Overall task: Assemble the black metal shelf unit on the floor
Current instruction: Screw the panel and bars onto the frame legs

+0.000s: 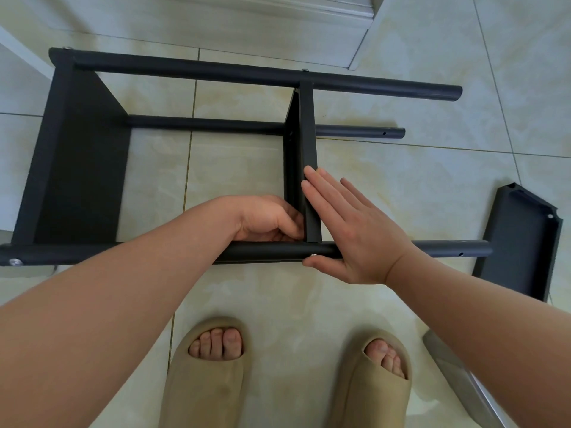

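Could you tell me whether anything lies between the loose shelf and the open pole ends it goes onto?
Nothing visible does: only bare floor lies between the loose shelf and the pole ends. The left hand and right hand are away at the middle shelf.

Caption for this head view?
Right hand flat against the middle shelf panel, left hand curled at its joint with the pole.

The black shelf unit point(83, 168) lies on its side on the tiled floor point(234, 168). The right hand point(349, 230) presses flat against the middle shelf panel point(307, 128), with its thumb beside a screw point(314, 255) in the near pole point(272, 251). The left hand point(265, 217) curls at that joint. A loose shelf panel point(522, 242) lies to the right.
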`<state>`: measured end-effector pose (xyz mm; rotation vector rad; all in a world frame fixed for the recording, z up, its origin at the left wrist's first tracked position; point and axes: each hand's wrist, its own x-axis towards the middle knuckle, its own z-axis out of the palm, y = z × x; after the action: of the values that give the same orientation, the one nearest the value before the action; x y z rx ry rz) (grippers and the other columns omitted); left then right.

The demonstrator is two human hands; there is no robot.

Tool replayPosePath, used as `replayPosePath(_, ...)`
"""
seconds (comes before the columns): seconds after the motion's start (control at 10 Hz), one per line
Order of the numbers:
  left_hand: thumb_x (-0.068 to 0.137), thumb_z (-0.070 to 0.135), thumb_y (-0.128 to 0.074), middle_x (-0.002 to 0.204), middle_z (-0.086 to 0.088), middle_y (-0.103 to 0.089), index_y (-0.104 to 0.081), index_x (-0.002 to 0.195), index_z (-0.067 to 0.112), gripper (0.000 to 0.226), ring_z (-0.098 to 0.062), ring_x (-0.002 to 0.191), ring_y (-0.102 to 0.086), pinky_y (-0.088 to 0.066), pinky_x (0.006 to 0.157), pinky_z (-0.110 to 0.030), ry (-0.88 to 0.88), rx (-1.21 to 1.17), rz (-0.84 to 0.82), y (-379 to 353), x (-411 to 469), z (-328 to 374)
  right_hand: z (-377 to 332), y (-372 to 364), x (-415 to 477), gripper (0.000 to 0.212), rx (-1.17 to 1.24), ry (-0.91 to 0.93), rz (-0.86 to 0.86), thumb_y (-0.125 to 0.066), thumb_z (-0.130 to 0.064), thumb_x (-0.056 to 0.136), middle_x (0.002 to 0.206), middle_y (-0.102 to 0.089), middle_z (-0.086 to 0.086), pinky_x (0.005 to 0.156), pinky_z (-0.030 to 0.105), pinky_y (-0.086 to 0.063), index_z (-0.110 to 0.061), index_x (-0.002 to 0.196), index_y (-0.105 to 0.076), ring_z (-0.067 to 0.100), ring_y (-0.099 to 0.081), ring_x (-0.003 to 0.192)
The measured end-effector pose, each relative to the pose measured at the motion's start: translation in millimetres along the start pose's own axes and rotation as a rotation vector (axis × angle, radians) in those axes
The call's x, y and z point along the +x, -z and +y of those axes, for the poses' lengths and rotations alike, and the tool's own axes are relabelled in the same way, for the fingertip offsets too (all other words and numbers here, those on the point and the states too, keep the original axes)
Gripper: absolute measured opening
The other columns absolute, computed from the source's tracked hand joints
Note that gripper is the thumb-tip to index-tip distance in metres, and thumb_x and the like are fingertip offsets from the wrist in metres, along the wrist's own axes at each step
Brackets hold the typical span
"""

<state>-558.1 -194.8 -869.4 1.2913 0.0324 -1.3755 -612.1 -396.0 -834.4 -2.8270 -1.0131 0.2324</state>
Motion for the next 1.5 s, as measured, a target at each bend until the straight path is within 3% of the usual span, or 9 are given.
replayPosePath(0.3,0.093,-0.001,-0.048,0.094,-0.014,-0.067,-0.069,0.097,0.006,0.022,-0.025,0.085,-0.065,-0.051,0.083,-0.041,0.097,-0.003,-0.035,0.0,0.2,1.0,0.3,-0.4,-0.3,0.100,-0.004,0.000,0.001,-0.038,-0.072,0.094,0.169,-0.006,0.014,0.124,0.052,-0.020,0.000,0.159,-0.016,0.029,-0.004,0.157)
replayPosePath(0.4,0.095,0.009,-0.052,0.083,-0.007,-0.068,-0.075,0.086,0.013,0.025,-0.021,0.077,-0.064,-0.049,0.076,-0.036,0.129,0.087,-0.034,-0.7,-1.3,1.2,0.4,-0.8,-0.3,0.099,0.000,0.000,0.005,-0.038,-0.072,0.094,0.169,-0.006,0.014,0.124,0.052,-0.020,0.000,0.159,-0.016,0.029,-0.005,0.157)
replayPosePath(0.5,0.092,-0.002,-0.052,0.095,-0.020,-0.064,-0.065,0.105,-0.005,0.019,-0.026,0.084,-0.065,-0.054,0.080,-0.033,0.056,0.052,0.021,-1.4,1.6,-0.7,0.2,-1.1,-0.3,0.099,0.003,-0.001,0.011,-0.038,-0.072,0.093,0.169,-0.007,0.014,0.124,0.052,-0.021,0.000,0.159,-0.017,0.029,-0.006,0.157)
replayPosePath(0.6,0.091,-0.008,-0.051,0.082,-0.016,-0.068,-0.064,0.100,-0.006,0.016,-0.020,0.072,-0.070,-0.057,0.068,-0.027,0.029,0.024,0.034,-0.9,2.5,-2.0,0.5,-1.1,-0.3,0.100,-0.002,-0.001,0.000,-0.039,-0.072,0.093,0.169,-0.006,0.014,0.124,0.052,-0.020,-0.001,0.159,-0.016,0.028,-0.004,0.157)
replayPosePath(0.9,0.092,-0.011,-0.049,0.100,-0.022,-0.060,-0.058,0.117,-0.009,0.026,-0.024,0.082,-0.065,-0.058,0.076,-0.027,0.007,-0.001,0.019,-1.3,-0.1,-0.5,-0.4,0.0,-0.2,0.100,0.004,-0.005,-0.003,-0.040,-0.071,0.093,0.169,-0.006,0.014,0.124,0.051,-0.020,0.000,0.159,-0.016,0.028,-0.005,0.157)
replayPosePath(1.0,0.092,-0.012,-0.048,0.091,-0.016,-0.067,-0.063,0.104,-0.005,0.020,-0.021,0.079,-0.069,-0.058,0.076,-0.027,0.004,-0.019,0.000,-2.1,-0.9,0.0,-0.3,0.6,-0.3,0.100,0.005,-0.007,-0.008,-0.040,-0.071,0.093,0.169,-0.006,0.014,0.124,0.051,-0.020,-0.001,0.159,-0.016,0.028,-0.004,0.157)
replayPosePath(1.2,0.090,-0.015,-0.046,0.090,-0.014,-0.067,-0.061,0.107,-0.001,0.026,-0.023,0.081,-0.065,-0.054,0.078,-0.032,-0.019,-0.027,0.016,-2.7,-0.6,1.0,-0.2,0.5,-0.1,0.100,0.005,-0.007,-0.013,-0.039,-0.072,0.093,0.169,-0.005,0.013,0.124,0.051,-0.020,-0.001,0.160,-0.015,0.028,-0.004,0.157)
replayPosePath(1.4,0.094,0.003,-0.049,0.078,-0.008,-0.069,-0.072,0.080,0.010,0.028,-0.020,0.074,-0.065,-0.051,0.077,-0.034,0.091,0.043,0.005,-3.8,-1.0,1.3,-0.2,0.0,-0.1,0.099,0.015,-0.005,-0.001,-0.040,-0.071,0.093,0.169,-0.006,0.014,0.124,0.052,-0.021,-0.001,0.159,-0.017,0.029,-0.005,0.157)
replayPosePath(1.5,0.092,-0.004,-0.050,0.086,-0.018,-0.063,-0.066,0.093,-0.001,0.016,-0.026,0.080,-0.062,-0.052,0.076,-0.031,0.046,0.077,0.049,-5.0,-0.2,0.2,0.1,0.0,-0.2,0.099,0.018,-0.007,0.001,-0.040,-0.071,0.093,0.169,-0.007,0.014,0.124,0.052,-0.021,-0.001,0.159,-0.017,0.029,-0.005,0.157)
